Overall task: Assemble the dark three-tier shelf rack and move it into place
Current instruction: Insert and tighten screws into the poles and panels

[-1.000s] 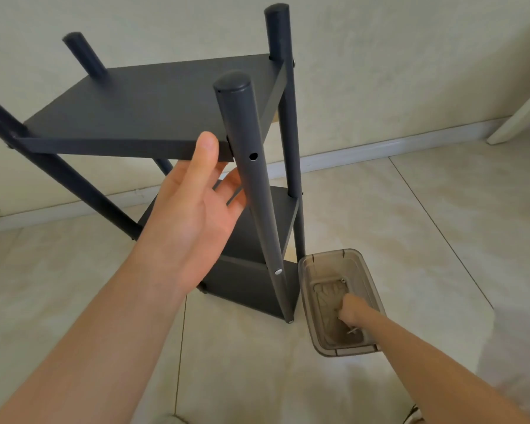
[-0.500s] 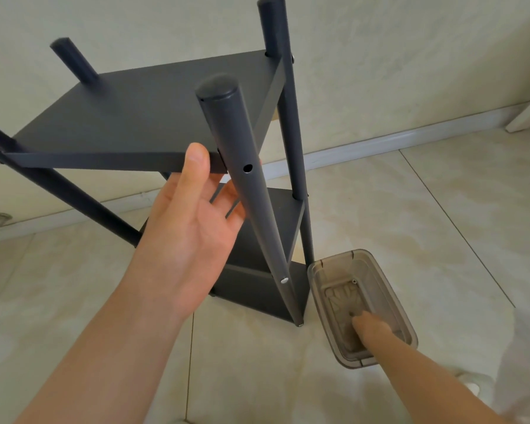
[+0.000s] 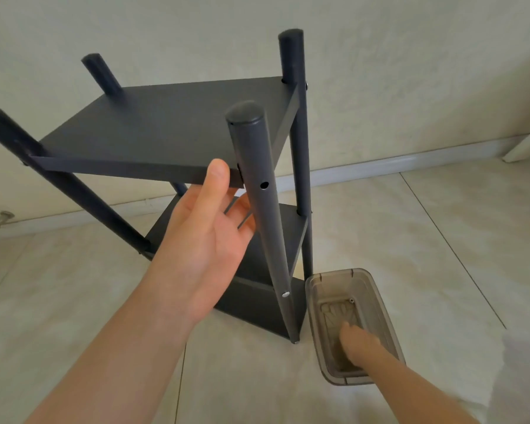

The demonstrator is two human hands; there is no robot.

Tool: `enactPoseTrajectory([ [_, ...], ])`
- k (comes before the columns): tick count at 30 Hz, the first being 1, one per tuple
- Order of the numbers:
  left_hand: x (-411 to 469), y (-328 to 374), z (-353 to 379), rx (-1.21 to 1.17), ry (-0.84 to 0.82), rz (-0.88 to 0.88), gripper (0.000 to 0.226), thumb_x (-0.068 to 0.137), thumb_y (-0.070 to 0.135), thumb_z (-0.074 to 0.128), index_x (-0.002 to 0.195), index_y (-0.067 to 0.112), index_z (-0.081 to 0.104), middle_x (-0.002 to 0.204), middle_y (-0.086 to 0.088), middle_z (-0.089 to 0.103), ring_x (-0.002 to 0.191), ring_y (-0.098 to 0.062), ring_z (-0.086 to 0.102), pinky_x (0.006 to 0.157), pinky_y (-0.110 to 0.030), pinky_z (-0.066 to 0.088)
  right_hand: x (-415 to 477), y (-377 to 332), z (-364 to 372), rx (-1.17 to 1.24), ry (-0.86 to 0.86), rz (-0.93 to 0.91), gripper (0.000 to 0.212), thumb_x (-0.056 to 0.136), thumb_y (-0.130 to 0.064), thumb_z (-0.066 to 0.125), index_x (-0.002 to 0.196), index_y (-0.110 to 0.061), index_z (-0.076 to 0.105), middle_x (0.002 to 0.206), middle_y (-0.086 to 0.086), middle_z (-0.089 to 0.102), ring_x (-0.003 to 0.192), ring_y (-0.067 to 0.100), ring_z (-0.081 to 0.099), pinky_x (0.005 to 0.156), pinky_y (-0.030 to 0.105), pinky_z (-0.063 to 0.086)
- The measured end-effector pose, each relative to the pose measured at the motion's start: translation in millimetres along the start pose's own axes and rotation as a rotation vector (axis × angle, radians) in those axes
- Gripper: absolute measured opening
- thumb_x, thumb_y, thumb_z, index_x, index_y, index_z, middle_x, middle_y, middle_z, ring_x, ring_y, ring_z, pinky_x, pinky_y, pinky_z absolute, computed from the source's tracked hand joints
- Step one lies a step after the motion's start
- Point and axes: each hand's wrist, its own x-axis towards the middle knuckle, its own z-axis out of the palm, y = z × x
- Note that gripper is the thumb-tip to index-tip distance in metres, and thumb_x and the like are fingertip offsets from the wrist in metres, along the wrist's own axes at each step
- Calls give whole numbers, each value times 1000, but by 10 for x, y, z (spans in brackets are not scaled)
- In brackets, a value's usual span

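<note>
The left hand (image 3: 208, 240) pinches the top shelf edge of the rack (image 3: 166, 127), thumb in front, fingers beneath; the right hand (image 3: 358, 341) lies inside the bin (image 3: 378, 290), grasp indiscernible

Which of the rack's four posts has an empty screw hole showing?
The near right post, beside the left hand: an open hole shows by the top shelf. No other post shows one.

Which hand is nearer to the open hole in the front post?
Left. The left hand holds the top shelf right beside the hole; the right hand is far below, inside the plastic box.
</note>
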Motion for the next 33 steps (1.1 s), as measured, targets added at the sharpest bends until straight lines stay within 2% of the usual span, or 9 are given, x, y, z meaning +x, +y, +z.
enactPoseTrajectory([
  [6, 12, 26, 52, 21, 56, -22, 60, 73, 47, 63, 126, 19, 58, 120, 4, 73, 113, -13, 69, 99, -33, 55, -218, -45, -534, 175, 175, -117, 25, 101, -12, 40, 124, -17, 47, 119, 6, 60, 99, 21, 60, 88, 31, 51],
  [9, 11, 34, 85, -5, 42, -6, 45, 78, 43, 60, 116, 19, 62, 114, 5, 74, 110, -13, 70, 90, -28, 58, -381, -60, -1032, 198, 214, -142, 13, 99, -11, 46, 104, -18, 56, 102, 4, 58, 91, 20, 56, 78, 25, 45],
  [12, -12, 41, 109, 4, 67, -25, 45, 76, 44, 60, 114, 20, 62, 111, 6, 76, 103, -10, 73, 82, -26, 58, -653, -131, -1631, 191, 192, -144, 13, 93, -6, 58, 98, -6, 70, 94, 6, 67, 87, 22, 65, 82, 28, 53],
  [15, -49, 67, 114, 19, 67, -40, 43, 74, 44, 61, 112, 21, 62, 100, 10, 78, 92, -6, 74, 70, -21, 58, -1080, -193, -2193, 195, 187, -260, 13, 92, -11, 66, 97, 0, 72, 73, 4, 66, 64, 15, 66, 71, 24, 59],
  [17, -72, 84, 106, 23, 65, -40, 38, 78, 42, 61, 110, 22, 62, 95, 12, 78, 89, -5, 75, 67, -19, 58, -1430, -237, -2459, 307, 187, -370, 13, 91, -14, 68, 94, -3, 74, 66, 0, 68, 57, 10, 67, 67, 20, 59],
  [22, -96, 100, 87, 78, 47, -20, 42, 77, 44, 62, 113, 22, 63, 104, 10, 77, 101, -8, 73, 78, -22, 57, -2283, -377, -2693, 657, 232, -699, 9, 89, -18, 72, 88, -14, 80, 61, -3, 68, 55, 7, 61, 61, 14, 50],
  [27, -71, 119, 81, 81, 74, -61, 66, 81, 43, 64, 130, 0, 57, 120, -17, 68, 113, -25, 69, 100, -42, 55, -2727, -545, -2833, 787, 435, -919, 7, 86, -14, 75, 87, -18, 81, 53, -10, 63, 51, 7, 54, 58, 10, 46],
  [30, -42, 96, 45, 18, 69, -74, 45, 87, 37, 65, 119, 6, 59, 111, -14, 67, 109, -26, 68, 101, -41, 53, -2833, -483, -2817, 851, 519, -962, 11, 87, -13, 73, 90, -21, 80, 59, -9, 66, 54, 5, 58, 60, 11, 47],
  [33, -41, 103, 54, -24, 58, -80, 59, 80, 38, 67, 128, 5, 58, 124, -22, 65, 115, -27, 68, 93, -33, 56, -2847, -405, -2833, 988, 557, -985, 21, 94, -8, 63, 96, -21, 80, 75, 3, 72, 61, 13, 63, 66, 21, 53],
])
